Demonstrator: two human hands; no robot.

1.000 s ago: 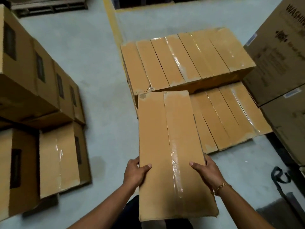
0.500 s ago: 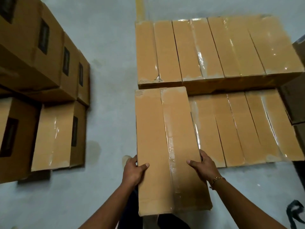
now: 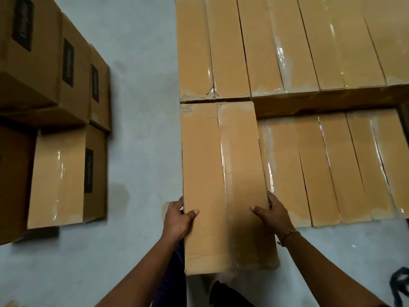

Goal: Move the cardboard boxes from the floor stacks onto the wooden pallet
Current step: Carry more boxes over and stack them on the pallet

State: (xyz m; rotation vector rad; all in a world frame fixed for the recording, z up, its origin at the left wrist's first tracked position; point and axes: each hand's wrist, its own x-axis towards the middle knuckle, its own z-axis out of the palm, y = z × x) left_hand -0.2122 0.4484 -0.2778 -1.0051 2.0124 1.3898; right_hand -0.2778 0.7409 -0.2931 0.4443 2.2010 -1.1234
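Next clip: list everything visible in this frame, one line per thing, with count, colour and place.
held box: one, tan with a taped seam, centre, its far end against the upper row.
upper row of boxes: at least three, tan, top right, a layer higher than the lower row.
lower row of boxes: several, tan, right of the held box; exact count unclear.
floor stacks: several boxes, brown with dark labels, left.
floor: grey, between stacks and rows.
strap: one, dark, bottom right corner.
bracelet: one, gold, right wrist.
left hand: grips the held box's left edge.
right hand: grips its right edge.
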